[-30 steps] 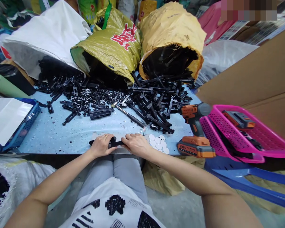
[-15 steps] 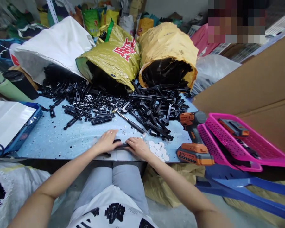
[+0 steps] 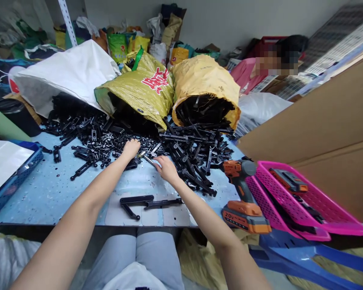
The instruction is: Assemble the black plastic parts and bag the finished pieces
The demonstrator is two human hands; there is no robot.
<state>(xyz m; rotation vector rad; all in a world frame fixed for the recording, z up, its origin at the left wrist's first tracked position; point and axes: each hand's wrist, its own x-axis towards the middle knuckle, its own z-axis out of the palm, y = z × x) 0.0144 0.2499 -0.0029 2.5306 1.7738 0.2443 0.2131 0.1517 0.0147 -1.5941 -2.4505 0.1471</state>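
My right hand [image 3: 167, 168] is closed around the handle of a hammer [image 3: 149, 161], whose head points toward the pile. My left hand [image 3: 131, 148] reaches into a heap of small metal pins and black pieces [image 3: 111, 141]. Its fingers are curled down, and whatever they pinch is hidden. Nearer the front edge lies a hinged black bar [image 3: 136, 199], folded into a V. Beside it, a second black bar [image 3: 163, 204] touches or nearly touches its end; I cannot tell which.
Three sacks spill black parts at the back: white [image 3: 75, 76], olive [image 3: 139, 92] and tan [image 3: 205, 80]. Right stand a cordless drill [image 3: 240, 193] and pink baskets [image 3: 314, 201]. A blue basket [image 3: 21, 173] sits left. Another person [image 3: 248, 74] is behind at right.
Both hands have left the black bars at the front edge and moved forward. The right has taken hold of the hammer; the left has reached the small parts. The view has tilted up.
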